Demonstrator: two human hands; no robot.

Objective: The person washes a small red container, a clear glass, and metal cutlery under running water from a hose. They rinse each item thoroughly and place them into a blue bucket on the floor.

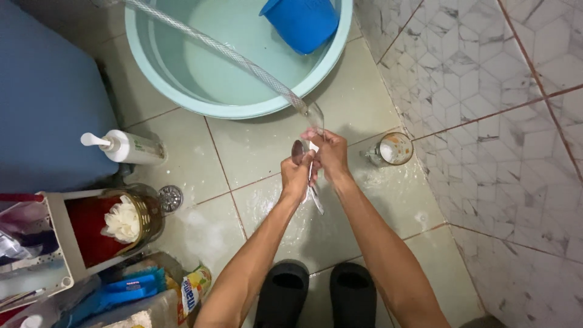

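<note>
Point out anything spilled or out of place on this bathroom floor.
Water is pooled and streaked across the tiled floor around both hands, left hand and right hand, which hold spoons under the running hose. A glass mug sits on the wet tiles.

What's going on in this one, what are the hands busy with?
A person stands on a wet tiled floor and holds spoons in both hands under water running from a clear hose. The left hand grips a spoon by its bowl end, and the right hand holds the cutlery beside it. A pale green basin with a blue bucket in it sits just beyond. A glass mug stands on the floor to the right.
</note>
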